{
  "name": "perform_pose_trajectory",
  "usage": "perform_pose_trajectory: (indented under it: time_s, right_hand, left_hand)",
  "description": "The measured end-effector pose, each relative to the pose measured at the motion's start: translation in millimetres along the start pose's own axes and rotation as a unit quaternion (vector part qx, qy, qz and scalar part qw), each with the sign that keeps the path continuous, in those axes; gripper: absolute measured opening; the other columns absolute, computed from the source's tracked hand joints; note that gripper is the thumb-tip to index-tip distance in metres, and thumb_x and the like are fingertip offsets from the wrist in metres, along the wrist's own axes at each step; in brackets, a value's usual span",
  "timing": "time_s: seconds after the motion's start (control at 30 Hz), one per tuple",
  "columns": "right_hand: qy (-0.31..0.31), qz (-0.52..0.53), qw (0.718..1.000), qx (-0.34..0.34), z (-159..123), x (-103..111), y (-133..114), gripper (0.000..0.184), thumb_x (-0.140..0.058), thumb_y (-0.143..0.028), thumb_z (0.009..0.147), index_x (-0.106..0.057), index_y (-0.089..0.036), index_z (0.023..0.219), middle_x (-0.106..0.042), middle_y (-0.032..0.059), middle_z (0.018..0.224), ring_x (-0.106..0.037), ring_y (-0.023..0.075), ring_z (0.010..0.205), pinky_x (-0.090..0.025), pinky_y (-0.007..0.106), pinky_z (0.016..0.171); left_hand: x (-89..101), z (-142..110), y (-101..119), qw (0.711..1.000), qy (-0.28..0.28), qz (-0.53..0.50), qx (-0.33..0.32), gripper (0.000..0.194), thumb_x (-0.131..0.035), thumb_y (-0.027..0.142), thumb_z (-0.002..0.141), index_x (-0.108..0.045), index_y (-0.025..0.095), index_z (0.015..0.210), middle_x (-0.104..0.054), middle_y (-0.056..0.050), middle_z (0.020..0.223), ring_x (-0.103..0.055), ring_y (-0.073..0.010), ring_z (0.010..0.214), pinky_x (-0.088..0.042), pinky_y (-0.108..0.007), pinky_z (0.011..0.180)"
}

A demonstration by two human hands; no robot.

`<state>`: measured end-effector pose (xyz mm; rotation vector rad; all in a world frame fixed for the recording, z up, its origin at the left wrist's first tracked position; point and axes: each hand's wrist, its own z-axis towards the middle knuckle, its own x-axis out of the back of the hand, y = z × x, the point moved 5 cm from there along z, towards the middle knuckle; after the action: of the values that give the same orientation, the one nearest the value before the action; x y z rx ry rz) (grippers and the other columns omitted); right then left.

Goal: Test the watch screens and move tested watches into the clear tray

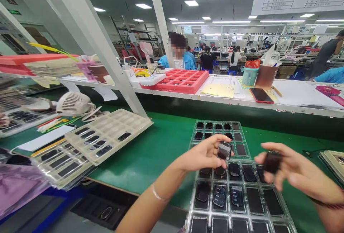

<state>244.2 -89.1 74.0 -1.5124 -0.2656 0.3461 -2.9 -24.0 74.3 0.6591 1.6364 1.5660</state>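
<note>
My left hand (200, 156) grips a glossy black watch screen (224, 150), rounded at the corners, between thumb and fingers. To the right, my right hand (301, 170) holds another dark, rounded-square watch screen (272, 162), blurred by motion. Both hands are above a clear plastic tray (227, 179), whose front compartments hold several black screens; some, such as the screen (237, 196), have pale markings. Behind it lies a second clear tray (194, 136) with smaller-looking black pieces (209, 125) in its pockets. The two held screens are apart from each other.
A beige tray (139, 122) with dark pieces rests on stacked trays at the left, near a white fan (73, 103). Above the green bench runs a white shelf (188, 98) bearing a red tray (185, 89) and a phone (262, 95). A person sits beyond it.
</note>
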Motion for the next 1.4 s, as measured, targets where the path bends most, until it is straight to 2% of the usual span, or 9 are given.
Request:
perform_pose_trajectory:
  time_s: [0.07, 0.13, 0.2, 0.33, 0.5, 0.9, 1.0, 1.13, 1.4]
  right_hand:
    - [-0.003, 0.011, 0.999, -0.032, 17.8, -5.1, 16.5, 0.055, -0.073, -0.044, 0.082, -0.055, -0.026, 0.130, -0.066, 0.0134, 0.118, -0.068, 0.0213, 0.084, -0.057, 0.031, 0.062]
    - [0.038, 0.001, 0.997, -0.064, 37.3, -4.1, 37.9, 0.044, -0.067, -0.047, 0.086, -0.060, -0.022, 0.121, -0.069, 0.0108, 0.108, -0.067, 0.0148, 0.070, -0.055, 0.027, 0.058]
    - [0.068, -0.008, 0.995, -0.074, 52.9, -2.2, 58.5, 0.040, -0.067, -0.048, 0.085, -0.062, -0.019, 0.112, -0.070, 0.0093, 0.101, -0.065, 0.0110, 0.060, -0.052, 0.024, 0.054]
    - [0.088, 0.037, 0.994, -0.060, 66.3, -0.6, 89.2, 0.045, -0.072, -0.044, 0.079, -0.060, -0.019, 0.115, -0.071, 0.0080, 0.102, -0.067, 0.0122, 0.065, -0.053, 0.024, 0.055]
    - [0.091, 0.030, 0.993, -0.067, 66.7, -0.8, 107.8, 0.043, -0.070, -0.028, 0.077, -0.058, -0.018, 0.117, -0.072, 0.0083, 0.103, -0.067, 0.0115, 0.064, -0.054, 0.024, 0.056]
    - [0.068, 0.019, 0.996, -0.045, 62.7, -0.3, 111.0, 0.045, -0.066, -0.014, 0.078, -0.056, -0.020, 0.122, -0.070, 0.0075, 0.107, -0.065, 0.0098, 0.064, -0.054, 0.022, 0.056]
    - [0.075, 0.023, 0.996, -0.035, 61.6, 0.1, 109.9, 0.054, -0.067, -0.015, 0.080, -0.054, -0.023, 0.131, -0.066, 0.0092, 0.121, -0.066, 0.0113, 0.073, -0.056, 0.024, 0.061]
    - [0.073, 0.045, 0.996, -0.022, 61.7, 4.1, 110.0, 0.059, -0.066, -0.028, 0.086, -0.047, -0.026, 0.142, -0.061, 0.0096, 0.131, -0.067, 0.0143, 0.085, -0.060, 0.030, 0.071]
    - [0.093, 0.070, 0.992, -0.054, 61.2, 10.7, 120.6, 0.049, -0.076, -0.031, 0.076, -0.062, -0.020, 0.122, -0.069, 0.0075, 0.108, -0.059, 0.0052, 0.051, -0.053, 0.022, 0.052]
  left_hand:
    - [10.1, 35.5, -24.6, 0.997, 0.026, 0.059, 0.031, 0.053, -0.074, 0.027, 0.073, -0.052, 0.020, 0.122, -0.067, -0.006, 0.100, -0.067, -0.0129, 0.071, -0.044, -0.019, 0.054]
    - [16.4, 52.7, -48.5, 0.991, 0.074, 0.104, 0.047, 0.030, -0.063, 0.031, 0.081, -0.059, 0.014, 0.106, -0.066, -0.005, 0.086, -0.062, -0.0091, 0.059, -0.040, -0.019, 0.051]
    - [17.1, 57.1, -66.9, 0.987, 0.094, 0.122, 0.053, 0.024, -0.059, 0.032, 0.083, -0.060, 0.012, 0.097, -0.065, -0.003, 0.078, -0.058, -0.0085, 0.055, -0.038, -0.020, 0.049]
    - [18.1, 54.6, -84.2, 0.988, 0.105, 0.103, 0.052, 0.032, -0.065, 0.032, 0.079, -0.057, 0.014, 0.103, -0.064, -0.003, 0.082, -0.061, -0.0106, 0.059, -0.036, -0.020, 0.049]
    - [21.8, 55.7, -92.0, 0.991, 0.113, 0.055, 0.047, 0.034, -0.068, 0.027, 0.075, -0.055, 0.014, 0.103, -0.065, -0.002, 0.082, -0.058, -0.0089, 0.059, -0.037, -0.020, 0.052]
    - [21.2, 54.6, -93.5, 0.991, 0.125, 0.009, 0.054, 0.042, -0.073, 0.024, 0.071, -0.054, 0.015, 0.107, -0.067, -0.003, 0.084, -0.059, -0.0111, 0.067, -0.045, -0.024, 0.062]
    - [23.8, 54.5, -95.7, 0.990, 0.129, 0.010, 0.059, 0.053, -0.074, 0.025, 0.071, -0.054, 0.016, 0.119, -0.069, -0.007, 0.099, -0.063, -0.0138, 0.075, -0.047, -0.024, 0.064]
    - [25.2, 55.0, -95.9, 0.992, 0.112, 0.001, 0.049, 0.066, -0.068, 0.040, 0.081, -0.046, 0.020, 0.139, -0.064, -0.013, 0.120, -0.065, -0.0200, 0.088, -0.048, -0.026, 0.064]
    - [23.2, 55.4, -100.1, 0.996, 0.081, -0.016, 0.036, 0.074, -0.075, 0.045, 0.075, -0.047, 0.020, 0.139, -0.063, -0.008, 0.103, -0.063, -0.0143, 0.072, -0.044, -0.023, 0.058]
